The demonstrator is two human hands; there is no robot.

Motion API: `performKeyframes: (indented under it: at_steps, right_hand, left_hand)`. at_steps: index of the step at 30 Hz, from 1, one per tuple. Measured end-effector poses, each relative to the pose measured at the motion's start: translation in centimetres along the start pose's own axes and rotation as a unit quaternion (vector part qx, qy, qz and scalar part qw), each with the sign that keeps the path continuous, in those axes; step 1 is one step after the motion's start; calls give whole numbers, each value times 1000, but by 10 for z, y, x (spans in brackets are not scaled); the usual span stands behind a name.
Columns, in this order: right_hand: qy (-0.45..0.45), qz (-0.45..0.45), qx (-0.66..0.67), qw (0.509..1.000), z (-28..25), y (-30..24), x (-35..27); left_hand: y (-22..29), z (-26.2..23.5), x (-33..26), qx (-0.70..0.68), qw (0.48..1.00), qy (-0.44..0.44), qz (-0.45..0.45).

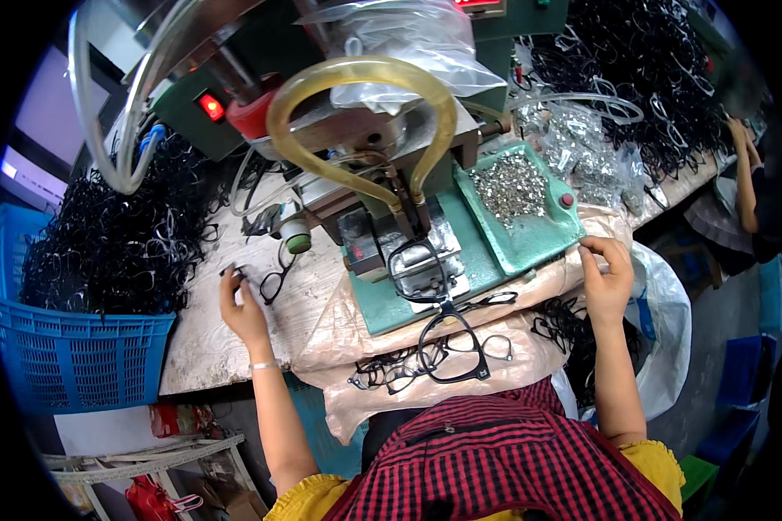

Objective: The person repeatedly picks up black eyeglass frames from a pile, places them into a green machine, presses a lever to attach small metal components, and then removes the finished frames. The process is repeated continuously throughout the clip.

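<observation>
My left hand (245, 317) is over the table at left, fingertips closed on a small dark piece (234, 272) I cannot clearly make out. Beside it lies a black eyeglass frame (270, 287). My right hand (608, 276) is at the near right corner of a green tray (530, 247), thumb and fingers drawn together; anything between them is too small to name. Small metal parts (510, 189) fill the tray. Between my hands, a larger black eyeglass frame (481, 371) sits with one rim under the head of a bench machine (413, 227), untouched by either hand.
A blue basket (82, 334) heaped with black frames stands at left. Several frames lie on a plastic sheet (343, 330) before me. Another heap of frames (634, 69) and bags of metal parts (573, 152) lie at far right. A hose (356, 69) loops above the machine. Another person's arm (744, 174) shows at right.
</observation>
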State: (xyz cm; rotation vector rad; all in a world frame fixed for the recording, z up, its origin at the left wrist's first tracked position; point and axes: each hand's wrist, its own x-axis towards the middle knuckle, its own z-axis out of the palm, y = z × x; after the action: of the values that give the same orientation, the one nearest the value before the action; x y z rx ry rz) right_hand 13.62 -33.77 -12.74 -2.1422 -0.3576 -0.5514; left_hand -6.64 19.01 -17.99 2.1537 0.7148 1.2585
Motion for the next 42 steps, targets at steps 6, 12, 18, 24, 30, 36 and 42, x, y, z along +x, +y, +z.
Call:
performKeyframes:
  at_steps: [6,12,18,24,30,36,42]
  right_hand:
    - [-132,-106,206,964,32,-90,35]
    - [-133,-7,381,915,101,-138,41]
    - [-163,65,491,853,103,-142,30]
    - [-187,142,568,789,91,-167,27]
    - [-245,1,392,886,60,-153,42]
    - [-8,62,270,961,79,-29,69]
    - [-133,-3,27,991,55,-18,30]
  left_hand:
    - [92,18,0,-471,814,-77,-330]
    - [112,56,-49,-420,855,-49,-301]
    - [189,46,-40,-355,928,111,-18]
    - [270,23,15,-369,902,-21,225]
    - [273,16,-16,-211,887,-182,367]
    - [270,52,-37,-177,851,-234,436]
    - [264,53,-40,-185,861,-247,405]
